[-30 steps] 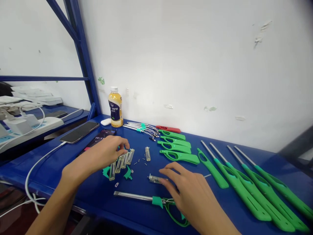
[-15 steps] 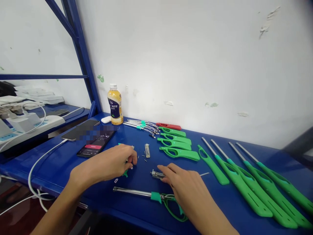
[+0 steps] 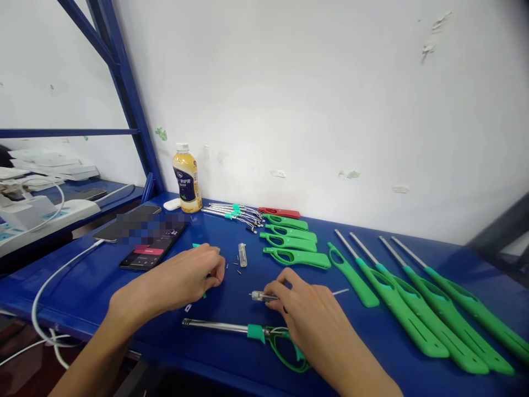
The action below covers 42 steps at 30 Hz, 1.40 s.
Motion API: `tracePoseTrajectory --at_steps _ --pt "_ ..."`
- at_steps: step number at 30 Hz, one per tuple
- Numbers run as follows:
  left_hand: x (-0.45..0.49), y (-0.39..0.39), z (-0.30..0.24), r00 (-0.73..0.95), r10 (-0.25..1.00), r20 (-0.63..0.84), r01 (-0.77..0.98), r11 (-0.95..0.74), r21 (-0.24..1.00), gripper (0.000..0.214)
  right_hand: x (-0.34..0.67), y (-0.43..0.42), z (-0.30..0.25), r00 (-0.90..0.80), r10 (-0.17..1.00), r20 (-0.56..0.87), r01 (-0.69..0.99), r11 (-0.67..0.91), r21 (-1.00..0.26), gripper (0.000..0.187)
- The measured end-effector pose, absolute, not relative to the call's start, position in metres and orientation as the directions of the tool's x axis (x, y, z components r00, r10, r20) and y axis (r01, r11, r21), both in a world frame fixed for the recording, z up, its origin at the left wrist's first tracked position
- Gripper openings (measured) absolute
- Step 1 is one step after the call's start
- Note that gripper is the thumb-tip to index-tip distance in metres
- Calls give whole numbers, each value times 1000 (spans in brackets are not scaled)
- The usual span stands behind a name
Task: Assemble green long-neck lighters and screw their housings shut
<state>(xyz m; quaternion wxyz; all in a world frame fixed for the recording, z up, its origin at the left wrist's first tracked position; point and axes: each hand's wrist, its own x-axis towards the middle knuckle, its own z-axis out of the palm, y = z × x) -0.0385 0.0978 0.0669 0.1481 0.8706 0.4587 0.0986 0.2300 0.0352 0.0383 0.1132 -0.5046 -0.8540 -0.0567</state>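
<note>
My left hand (image 3: 185, 278) lies curled over a cluster of small clear tubes and green plastic bits on the blue table (image 3: 231, 353), hiding most of them; its fingers are closed on something there. My right hand (image 3: 303, 311) pinches a small clear lighter tank (image 3: 258, 296) lying on the table. In front of it lies a half-open green lighter shell with a metal tube (image 3: 248, 331). Another clear tank (image 3: 242, 255) lies apart, farther back.
Green lighter handles (image 3: 295, 256) and a red one (image 3: 279, 212) lie in a row behind. Long assembled green lighters (image 3: 417, 309) fan out at the right. A yellow drink bottle (image 3: 185, 179), two phones (image 3: 144, 251) and a white cable (image 3: 53, 281) are at the left.
My left hand has closed over the tubes and drawn slightly toward me. My right hand has curled its fingers onto the small tank. The view has shifted a little.
</note>
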Motion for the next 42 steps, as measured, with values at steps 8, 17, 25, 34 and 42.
tracePoseTrajectory --at_steps 8,17,25,34,42 --pt "-2 78 91 593 752 287 629 -656 418 17 254 29 48 -362 799 481 861 484 -158 16" --pt "15 71 104 481 525 702 421 -841 341 11 262 21 62 -337 751 568 742 583 -331 31" --pt "21 68 99 493 393 776 304 -914 270 29 257 17 64 -378 747 547 699 618 -360 31" --pt "23 63 96 458 446 769 391 -878 276 23 258 21 58 -409 729 549 697 638 -328 32" --pt "24 64 93 451 428 783 404 -880 249 29 258 21 67 -417 734 537 710 631 -312 36"
